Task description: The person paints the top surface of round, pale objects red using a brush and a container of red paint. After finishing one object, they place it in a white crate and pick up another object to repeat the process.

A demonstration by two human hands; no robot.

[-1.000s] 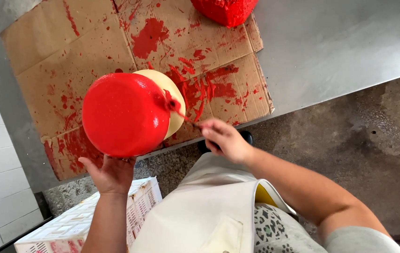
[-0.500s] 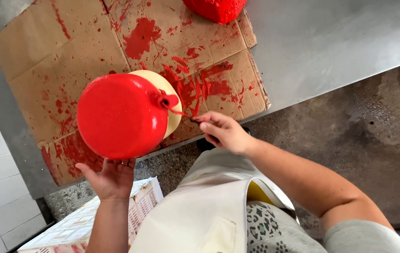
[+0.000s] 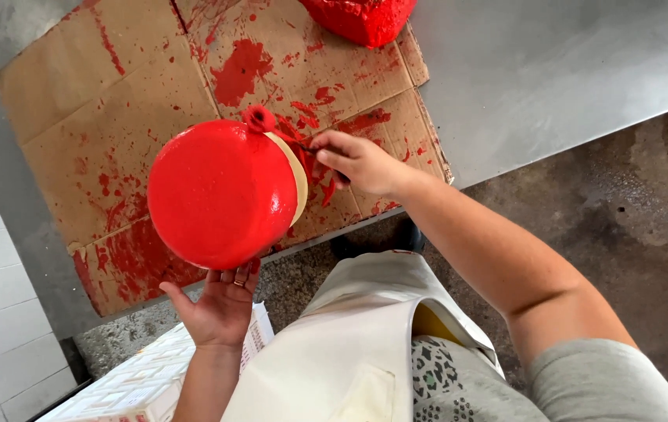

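Head camera looked down on a person coating a round, wheel-shaped object [image 3: 220, 195] in glossy red. The left hand [image 3: 220, 306] was cupped open beneath the wheel, fingers spread, propping it up from below above the near edge of a steel table [image 3: 568, 70]. The right hand [image 3: 361, 162] was closed narrowly on a thin brush handle, just beside the wheel's pale, uncoated rim; the brush's red-laden tip [image 3: 259, 119] touched the wheel's top edge.

Beyond both hands lay a flattened sheet of cardboard [image 3: 115, 101], splashed with red, reaching to the table's edge under the right hand. Farther from that hand, at the cardboard's far corner, sat another red-coated object [image 3: 361, 17], cut off by the frame. Bare steel stretched open past the right hand; below the right forearm the concrete floor [image 3: 623, 227] showed. Beside the left wrist stood a white crate [image 3: 138, 383].
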